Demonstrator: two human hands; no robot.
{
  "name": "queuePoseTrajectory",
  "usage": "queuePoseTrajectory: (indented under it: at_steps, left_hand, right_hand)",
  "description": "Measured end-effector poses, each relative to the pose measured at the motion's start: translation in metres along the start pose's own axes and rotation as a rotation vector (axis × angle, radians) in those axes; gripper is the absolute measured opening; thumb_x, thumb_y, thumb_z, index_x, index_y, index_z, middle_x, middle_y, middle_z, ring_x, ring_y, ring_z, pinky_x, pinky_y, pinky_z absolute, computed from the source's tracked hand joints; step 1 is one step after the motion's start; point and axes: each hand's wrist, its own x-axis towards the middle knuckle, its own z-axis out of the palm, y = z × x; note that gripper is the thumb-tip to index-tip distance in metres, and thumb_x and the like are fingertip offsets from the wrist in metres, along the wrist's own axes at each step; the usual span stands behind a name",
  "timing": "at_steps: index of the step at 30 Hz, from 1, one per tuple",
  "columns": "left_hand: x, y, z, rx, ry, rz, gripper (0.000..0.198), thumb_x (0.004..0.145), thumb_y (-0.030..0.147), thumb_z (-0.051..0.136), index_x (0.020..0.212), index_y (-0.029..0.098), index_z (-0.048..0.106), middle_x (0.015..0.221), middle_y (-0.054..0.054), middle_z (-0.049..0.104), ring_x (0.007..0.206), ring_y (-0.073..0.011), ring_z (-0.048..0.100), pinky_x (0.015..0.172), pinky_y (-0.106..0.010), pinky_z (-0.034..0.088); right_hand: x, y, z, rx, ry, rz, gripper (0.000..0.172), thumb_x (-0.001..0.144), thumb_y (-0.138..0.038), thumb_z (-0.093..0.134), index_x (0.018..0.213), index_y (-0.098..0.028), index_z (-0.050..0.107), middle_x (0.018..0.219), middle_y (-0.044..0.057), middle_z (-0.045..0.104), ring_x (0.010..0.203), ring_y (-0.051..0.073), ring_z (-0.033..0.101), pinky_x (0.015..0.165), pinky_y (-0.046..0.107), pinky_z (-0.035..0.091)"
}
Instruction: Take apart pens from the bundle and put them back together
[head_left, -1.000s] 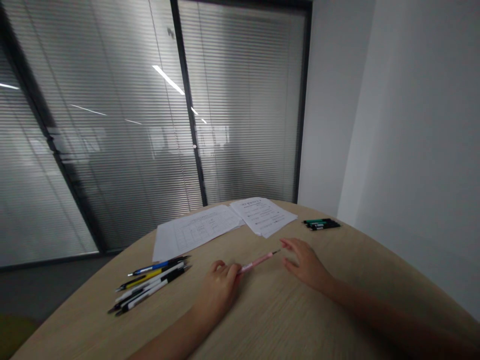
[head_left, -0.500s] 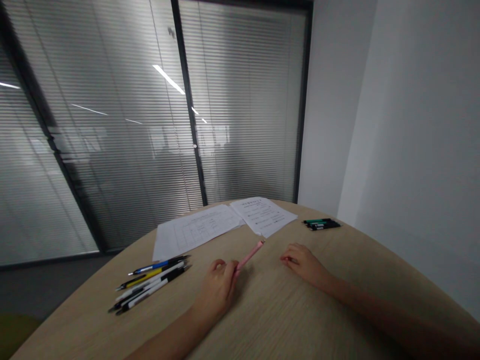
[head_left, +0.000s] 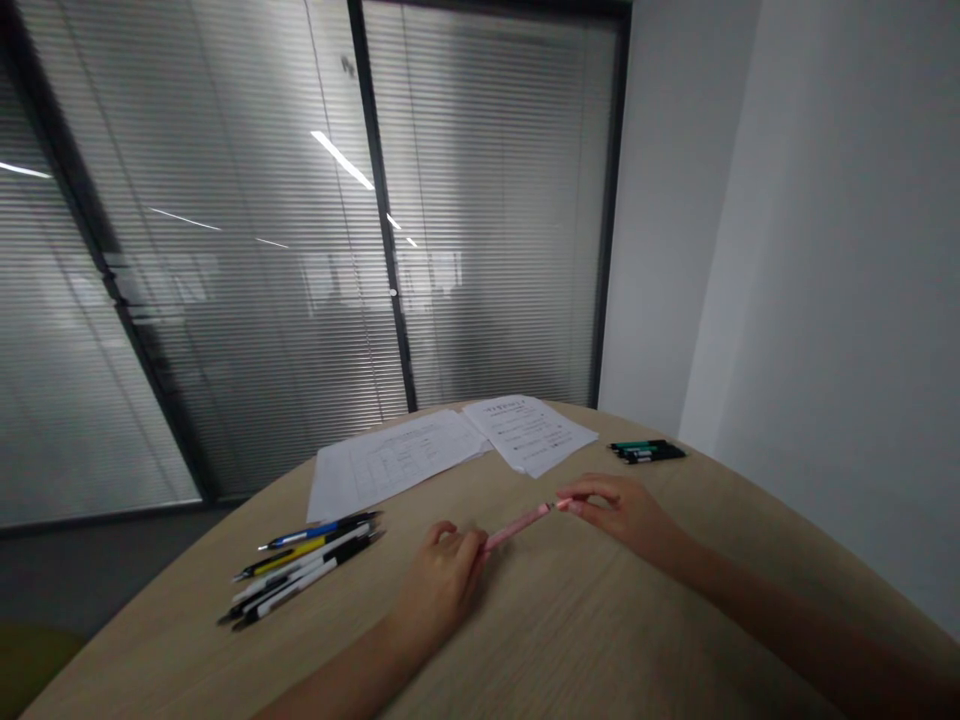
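One pink pen (head_left: 517, 527), ends in left hand (head_left: 439, 585) and right hand (head_left: 619, 510)

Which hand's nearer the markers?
Right. The right hand is just short of the markers, on the person's side of them. The left hand is much farther away, at the other end of the pink pen.

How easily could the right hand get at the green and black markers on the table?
Probably quite easily. The right hand lies close to the green and black markers, and no object appears to lie between them. However, its fingers seem to be pinching the tip of the pink pen, so it would likely have to let go first.
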Motion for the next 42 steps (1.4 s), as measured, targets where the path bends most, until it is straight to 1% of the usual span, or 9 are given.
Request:
queuePoseTrajectory:
  at_steps: [6,12,17,22,27,29,33,39,42]
  left_hand:
    - [0.0000,0.0033,-0.0034,-0.028,0.000,-0.004,0.027,0.089,0.016,0.024,0.081,0.017,0.050,0.062,-0.002,0.063,0.055,-0.0151,0.057,0.065,-0.033,0.046]
    - [0.0004,0.0038,-0.0048,-0.040,-0.010,0.002,0.026,0.088,0.015,0.024,0.081,0.017,0.049,0.062,-0.003,0.063,0.054,-0.0154,0.057,0.065,-0.033,0.047]
    - [0.0006,0.0040,-0.0037,-0.039,-0.005,0.005,0.027,0.088,0.016,0.024,0.081,0.016,0.050,0.062,-0.003,0.063,0.055,-0.0158,0.057,0.066,-0.033,0.046]
    - [-0.0008,0.0030,-0.0018,-0.034,-0.026,0.011,0.024,0.088,0.015,0.026,0.083,0.016,0.050,0.064,-0.003,0.064,0.056,-0.0168,0.059,0.067,-0.036,0.046]
    - [-0.0011,0.0023,-0.0010,-0.038,-0.020,0.027,0.023,0.088,0.016,0.026,0.082,0.016,0.049,0.063,-0.003,0.064,0.055,-0.0158,0.059,0.069,-0.036,0.045]
    - [-0.0006,0.0028,-0.0017,-0.040,-0.011,0.027,0.023,0.088,0.016,0.027,0.080,0.017,0.048,0.062,-0.002,0.063,0.054,-0.0155,0.059,0.069,-0.036,0.045]
    - [0.0006,0.0038,-0.0030,-0.034,0.014,0.035,0.023,0.087,0.015,0.028,0.076,0.018,0.047,0.059,-0.001,0.062,0.052,-0.0144,0.058,0.067,-0.034,0.046]
    - [-0.0006,0.0022,-0.0015,-0.051,0.057,0.052,0.021,0.088,0.017,0.029,0.078,0.018,0.047,0.059,-0.001,0.062,0.051,-0.0143,0.057,0.066,-0.034,0.046]
    - [-0.0024,0.0010,-0.0009,-0.069,0.092,0.066,0.019,0.088,0.017,0.030,0.081,0.018,0.048,0.060,-0.001,0.063,0.052,-0.0141,0.058,0.067,-0.034,0.046]
  right_hand:
    - [-0.0021,-0.0020,0.0021,-0.007,-0.004,-0.019,0.022,0.079,-0.035,0.051,0.084,-0.021,0.067,0.085,0.004,0.069,0.080,0.017,0.062,0.073,0.028,0.047]
    - [-0.0017,0.0028,0.0025,-0.029,0.050,-0.015,0.021,0.078,-0.037,0.052,0.082,-0.022,0.066,0.082,0.004,0.069,0.078,0.018,0.062,0.072,0.030,0.047]
    - [-0.0023,0.0011,0.0040,-0.010,0.004,0.001,0.020,0.079,-0.034,0.051,0.084,-0.022,0.066,0.082,0.004,0.069,0.078,0.017,0.062,0.072,0.029,0.047]
    - [-0.0030,0.0010,0.0055,-0.017,0.009,-0.010,0.020,0.079,-0.035,0.051,0.083,-0.021,0.066,0.082,0.004,0.069,0.078,0.017,0.062,0.071,0.028,0.047]
    - [-0.0034,0.0026,0.0069,-0.022,-0.013,-0.044,0.021,0.080,-0.035,0.050,0.083,-0.022,0.066,0.082,0.004,0.069,0.077,0.016,0.061,0.071,0.028,0.046]
    - [-0.0039,0.0023,0.0078,-0.024,-0.023,-0.052,0.021,0.080,-0.034,0.051,0.083,-0.022,0.067,0.081,0.004,0.068,0.076,0.016,0.061,0.070,0.027,0.046]
    - [-0.0050,0.0004,0.0086,-0.007,-0.039,-0.016,0.018,0.078,-0.032,0.053,0.083,-0.022,0.067,0.080,0.004,0.069,0.075,0.016,0.061,0.069,0.027,0.047]
    - [-0.0049,0.0024,0.0064,-0.011,-0.064,0.020,0.016,0.077,-0.029,0.054,0.082,-0.022,0.067,0.079,0.003,0.069,0.074,0.016,0.061,0.067,0.026,0.045]
    - [-0.0048,0.0045,0.0065,-0.057,-0.098,0.046,0.019,0.079,-0.027,0.049,0.072,-0.020,0.066,0.069,0.001,0.067,0.065,0.015,0.059,0.059,0.024,0.043]
